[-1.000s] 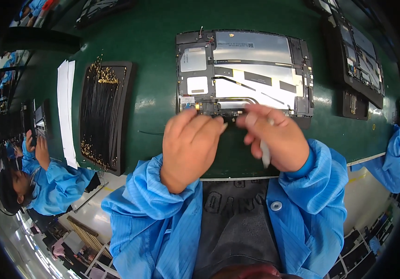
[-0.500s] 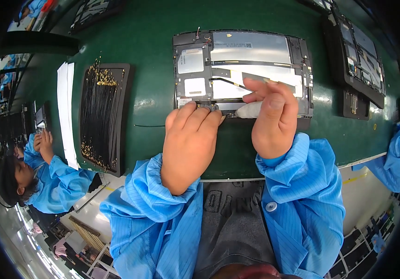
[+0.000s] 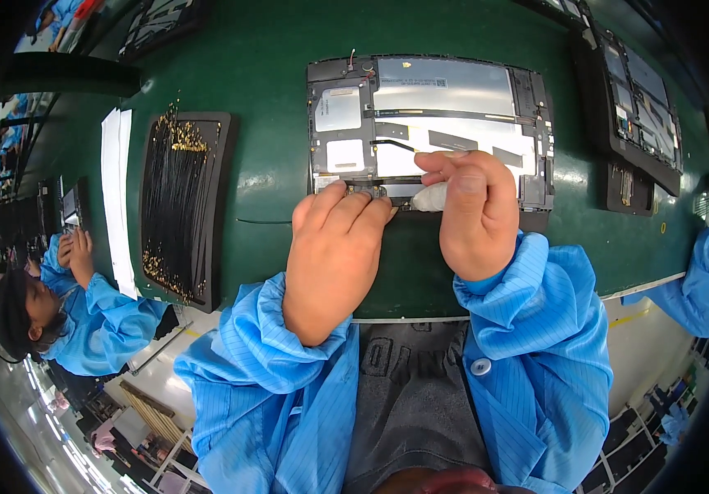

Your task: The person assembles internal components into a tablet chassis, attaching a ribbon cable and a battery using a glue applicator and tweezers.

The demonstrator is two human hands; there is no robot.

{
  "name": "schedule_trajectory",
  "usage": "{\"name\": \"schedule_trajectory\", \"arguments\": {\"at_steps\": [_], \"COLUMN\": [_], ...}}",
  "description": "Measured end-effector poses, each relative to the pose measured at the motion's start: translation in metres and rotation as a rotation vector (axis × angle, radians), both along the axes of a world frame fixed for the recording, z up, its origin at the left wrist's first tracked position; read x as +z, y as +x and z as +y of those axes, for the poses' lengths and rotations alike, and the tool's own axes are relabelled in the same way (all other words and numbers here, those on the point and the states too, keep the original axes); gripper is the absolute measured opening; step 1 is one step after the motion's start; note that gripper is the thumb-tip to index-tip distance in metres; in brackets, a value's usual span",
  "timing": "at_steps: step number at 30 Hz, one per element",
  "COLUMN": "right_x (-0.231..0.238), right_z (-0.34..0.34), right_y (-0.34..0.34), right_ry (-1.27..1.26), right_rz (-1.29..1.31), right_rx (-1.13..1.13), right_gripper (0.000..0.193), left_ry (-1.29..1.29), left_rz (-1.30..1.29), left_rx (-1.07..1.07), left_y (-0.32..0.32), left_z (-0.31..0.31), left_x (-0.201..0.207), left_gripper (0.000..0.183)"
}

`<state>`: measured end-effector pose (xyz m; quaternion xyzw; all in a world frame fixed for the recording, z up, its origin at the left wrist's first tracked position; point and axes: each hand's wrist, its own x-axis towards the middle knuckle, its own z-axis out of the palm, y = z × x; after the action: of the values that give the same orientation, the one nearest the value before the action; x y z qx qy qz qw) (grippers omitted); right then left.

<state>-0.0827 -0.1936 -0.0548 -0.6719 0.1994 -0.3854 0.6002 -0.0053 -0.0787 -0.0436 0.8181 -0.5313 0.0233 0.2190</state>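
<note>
An opened tablet-like device (image 3: 445, 99) with silver panels and a black frame lies flat on the bench before me. My left hand (image 3: 338, 247) bends over its near edge, fingers close together on the small parts there. From beneath this hand a thin black cable (image 3: 264, 221) sticks out to the left; its other end is hidden under my fingers. My right hand (image 3: 478, 210) is at the near edge too, its fingers curled and pinched. One of its fingers wears a white cover (image 3: 430, 198) and touches the edge beside my left thumb. Whatever that pinch holds is hidden.
To the left stands a black tray (image 3: 223, 165) of gold-tipped black cables, beside white paper strips (image 3: 116, 198). More opened devices (image 3: 647, 99) are stacked at right above a small dark tray (image 3: 628, 188). A co-worker in blue (image 3: 99, 321) sits at far left.
My right hand has shifted slightly left and its raised fingers have curled in closer to the thumb. The left hand stays almost still on the device's near edge.
</note>
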Motion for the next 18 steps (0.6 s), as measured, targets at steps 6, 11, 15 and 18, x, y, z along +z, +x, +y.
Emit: {"name": "schedule_trajectory", "arguments": {"at_steps": [6,11,15,18], "right_x": [0.03,0.019,0.001,-0.001], "right_z": [-0.007,-0.008,-0.005,-0.006], "right_y": [0.007,0.005,0.002,0.001], "right_ry": [-0.499,-0.332,-0.07,-0.075], "right_rz": [0.327,0.33,0.11,0.118], "right_rx": [0.264,0.19,0.021,0.09], "right_gripper": [0.014,0.018,0.025,0.017], "left_ry": [0.017,0.027,0.038,0.034], "left_rz": [0.007,-0.008,0.03,0.003], "left_rx": [0.005,0.009,0.009,0.006], "left_y": [0.0,0.0,-0.001,0.0], "left_z": [0.001,0.001,0.0,0.0], "left_x": [0.005,0.003,0.003,0.002], "left_gripper": [0.018,0.018,0.018,0.017]}}
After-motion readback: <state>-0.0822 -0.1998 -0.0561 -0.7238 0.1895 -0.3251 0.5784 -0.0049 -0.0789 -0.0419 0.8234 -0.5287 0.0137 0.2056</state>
